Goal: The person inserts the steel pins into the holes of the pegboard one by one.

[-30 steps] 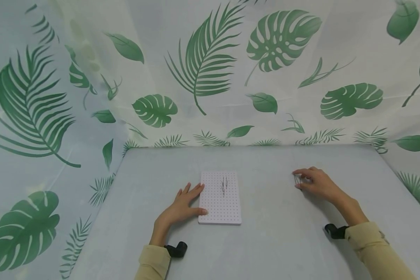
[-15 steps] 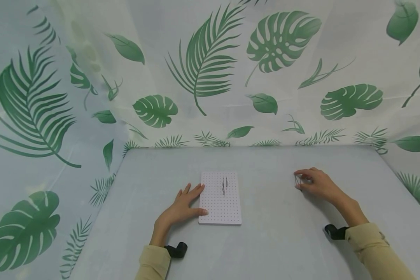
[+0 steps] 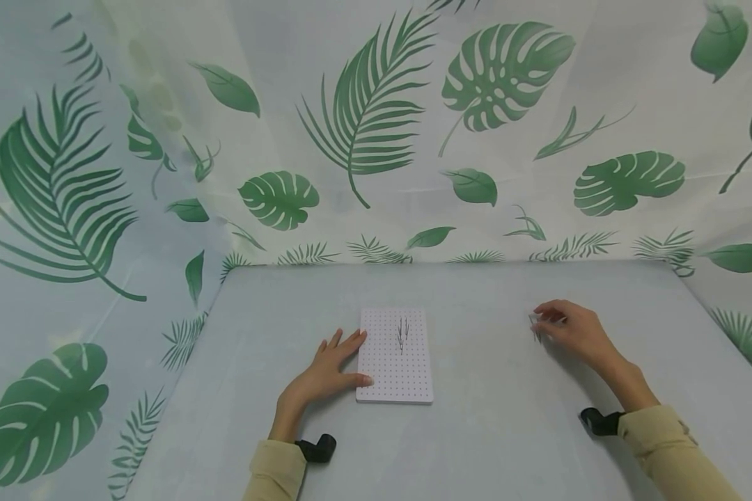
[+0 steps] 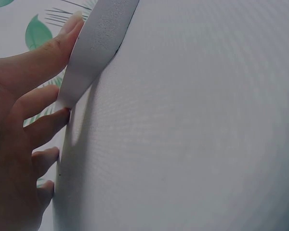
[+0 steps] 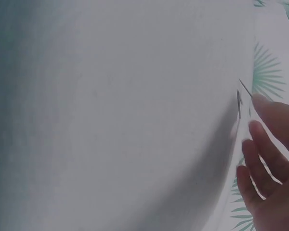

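A white board [image 3: 407, 379] with rows of small holes lies on the table. Several thin dark pins [image 3: 402, 337] stand in its upper middle. My left hand [image 3: 326, 369] rests along the board's left side, fingers spread and straight, thumb over the lower left edge. In the left wrist view, the fingertips touch the board's side wall [image 4: 89, 62]. Right of the board, my right hand [image 3: 573, 334] pinches a thin metal pin [image 5: 245, 88] near the tip of the thumb; the index finger is mostly hidden. Another pin [image 5: 239, 103] shows beside it, close to the tabletop.
The grey-white table [image 3: 476, 431] extends around both hands. Behind it and at the sides hangs a white curtain [image 3: 407, 202] with green leaf prints. Black wrist cameras, one on the left [image 3: 318, 449] and one on the right [image 3: 598, 421], sit low over the tabletop.
My right hand's thumb and index finger have come closer together, and the hand has shifted slightly right. The left hand and the board hold their places.
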The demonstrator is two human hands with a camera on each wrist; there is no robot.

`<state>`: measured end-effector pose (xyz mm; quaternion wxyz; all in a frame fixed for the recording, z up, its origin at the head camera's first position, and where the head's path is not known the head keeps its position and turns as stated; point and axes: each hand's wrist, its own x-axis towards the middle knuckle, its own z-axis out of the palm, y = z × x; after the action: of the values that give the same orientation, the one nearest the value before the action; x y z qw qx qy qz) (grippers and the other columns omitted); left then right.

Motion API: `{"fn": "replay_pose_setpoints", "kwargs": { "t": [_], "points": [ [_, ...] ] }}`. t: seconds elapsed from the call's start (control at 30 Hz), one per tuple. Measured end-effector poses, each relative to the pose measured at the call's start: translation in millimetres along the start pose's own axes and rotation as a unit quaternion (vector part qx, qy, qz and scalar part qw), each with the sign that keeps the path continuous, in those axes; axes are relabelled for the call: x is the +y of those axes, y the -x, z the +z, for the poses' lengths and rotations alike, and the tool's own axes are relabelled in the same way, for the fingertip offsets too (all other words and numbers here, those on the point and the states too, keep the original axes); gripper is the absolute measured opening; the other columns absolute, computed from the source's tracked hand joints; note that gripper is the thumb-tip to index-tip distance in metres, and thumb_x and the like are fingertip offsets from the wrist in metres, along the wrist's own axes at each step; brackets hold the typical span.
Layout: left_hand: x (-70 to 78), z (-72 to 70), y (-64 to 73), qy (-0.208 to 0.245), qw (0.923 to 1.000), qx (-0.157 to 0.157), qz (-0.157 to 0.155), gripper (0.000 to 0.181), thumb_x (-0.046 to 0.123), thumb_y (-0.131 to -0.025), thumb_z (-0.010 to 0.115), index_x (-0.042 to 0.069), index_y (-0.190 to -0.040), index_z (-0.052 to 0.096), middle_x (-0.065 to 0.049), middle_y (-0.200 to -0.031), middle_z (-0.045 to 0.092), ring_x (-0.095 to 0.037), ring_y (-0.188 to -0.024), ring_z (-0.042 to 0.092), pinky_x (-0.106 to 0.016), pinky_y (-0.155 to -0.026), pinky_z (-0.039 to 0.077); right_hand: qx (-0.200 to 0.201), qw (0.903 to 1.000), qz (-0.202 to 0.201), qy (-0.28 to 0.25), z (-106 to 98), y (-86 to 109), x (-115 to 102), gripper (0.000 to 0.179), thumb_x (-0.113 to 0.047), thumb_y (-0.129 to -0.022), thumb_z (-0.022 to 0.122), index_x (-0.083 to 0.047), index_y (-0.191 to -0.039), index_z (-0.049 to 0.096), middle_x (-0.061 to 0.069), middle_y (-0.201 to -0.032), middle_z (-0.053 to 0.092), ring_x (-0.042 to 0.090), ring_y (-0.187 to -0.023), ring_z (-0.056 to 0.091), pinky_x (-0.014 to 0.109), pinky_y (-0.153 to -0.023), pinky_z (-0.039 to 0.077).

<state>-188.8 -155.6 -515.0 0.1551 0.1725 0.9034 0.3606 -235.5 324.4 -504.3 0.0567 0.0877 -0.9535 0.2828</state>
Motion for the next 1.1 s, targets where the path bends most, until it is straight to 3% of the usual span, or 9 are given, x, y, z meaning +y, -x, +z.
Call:
{"fn": "replay_pose_setpoints", "kwargs": {
  "t": [0.2, 0.43, 0.7, 1.1],
  "points": [
    [1.0, -0.6, 0.5, 0.005, 1.0000, -0.002, -0.006, 0.089, 0.040, -0.089, 0.078, 0.011, -0.161, 0.035, -0.012, -0.168, 0.031, -0.040, -0.160, 0.006, -0.060, -0.128, -0.001, 0.045, 0.9989, -0.010, -0.008, -1, 3.5, -3, 0.022, -0.006, -0.088, 0.079, 0.001, -0.108, 0.071, 0.018, -0.095, 0.074, 0.033, -0.087, 0.067, 0.021, -0.064, 0.049],
    [2.7, -1.6, 1.4, 0.007, 0.9999, -0.003, -0.010, 0.089, 0.040, -0.089, 0.079, 0.013, -0.161, 0.035, -0.010, -0.168, 0.030, -0.039, -0.160, 0.005, -0.058, -0.129, -0.002, 0.056, 0.9983, -0.005, -0.017, -1, 6.3, -11, 0.019, -0.003, -0.089, 0.078, 0.000, -0.105, 0.070, 0.021, -0.096, 0.076, 0.038, -0.087, 0.071, 0.016, -0.063, 0.049],
    [1.2, -0.5, 1.9, 0.010, 0.9999, -0.003, -0.009, 0.089, 0.040, -0.088, 0.079, 0.012, -0.161, 0.035, -0.011, -0.168, 0.030, -0.039, -0.160, 0.005, -0.059, -0.129, -0.002, 0.069, 0.9965, -0.015, -0.044, 5, 8.4, -22, 0.018, -0.001, -0.089, 0.077, -0.001, -0.106, 0.070, 0.020, -0.095, 0.077, 0.041, -0.089, 0.075, 0.002, -0.068, 0.043],
    [0.0, -0.5, 0.4, 0.001, 1.0000, -0.003, -0.005, 0.089, 0.041, -0.089, 0.078, 0.011, -0.161, 0.035, -0.012, -0.168, 0.031, -0.040, -0.160, 0.006, -0.060, -0.128, -0.001, 0.084, 0.9930, -0.061, -0.057, 13, 8.9, -41, 0.022, 0.003, -0.086, 0.079, -0.002, -0.106, 0.073, 0.014, -0.094, 0.078, 0.014, -0.080, 0.075, 0.000, -0.070, 0.046]
  ]
}}
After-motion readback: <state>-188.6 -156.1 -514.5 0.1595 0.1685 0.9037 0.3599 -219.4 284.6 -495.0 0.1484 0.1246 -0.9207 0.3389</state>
